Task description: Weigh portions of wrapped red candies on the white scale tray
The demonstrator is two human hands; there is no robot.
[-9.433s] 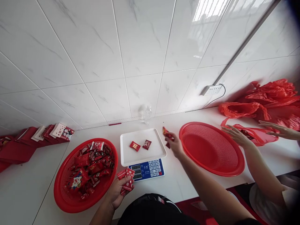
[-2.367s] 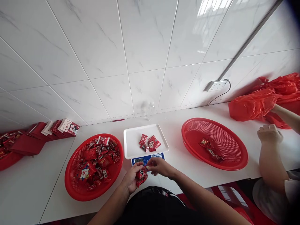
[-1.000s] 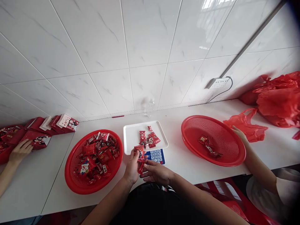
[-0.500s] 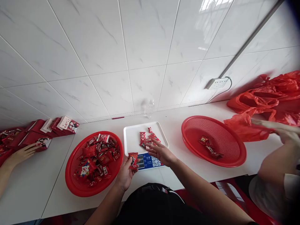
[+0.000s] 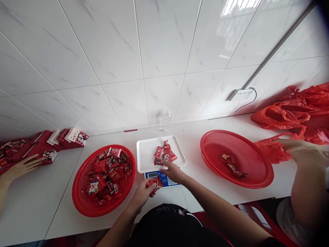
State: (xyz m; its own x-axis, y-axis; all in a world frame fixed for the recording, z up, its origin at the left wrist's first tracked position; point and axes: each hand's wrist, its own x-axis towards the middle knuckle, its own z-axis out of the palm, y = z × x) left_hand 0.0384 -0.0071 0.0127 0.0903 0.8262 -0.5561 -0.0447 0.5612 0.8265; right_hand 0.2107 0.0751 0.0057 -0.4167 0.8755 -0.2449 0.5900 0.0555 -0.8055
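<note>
My left hand (image 5: 144,192) is closed around a red wrapped candy packet (image 5: 157,181), held in front of the scale's display; whether there is more than one packet in it I cannot tell. Over the front edge of the white scale tray (image 5: 144,147), my right hand (image 5: 174,172) has its fingers drawn together beside the candies; what they pinch, if anything, is hidden. Several small red candies (image 5: 166,151) lie grouped on the tray's right half. Below the tray, the blue keypad panel (image 5: 164,179) of the scale is partly covered by both hands.
To the left stands a red basket (image 5: 77,192) full of wrapped candies; to the right, another red basket (image 5: 257,171) holds a few. Red boxes (image 5: 64,139) and a co-worker's hand (image 5: 29,164) are far left. Red plastic bags (image 5: 280,113) and another person's blurred hand (image 5: 303,147) are far right.
My left hand has moved slightly right and down with the packet. My right hand, earlier spread over the tray, has drawn back and curled its fingers. The candies on the tray lie closer together.
</note>
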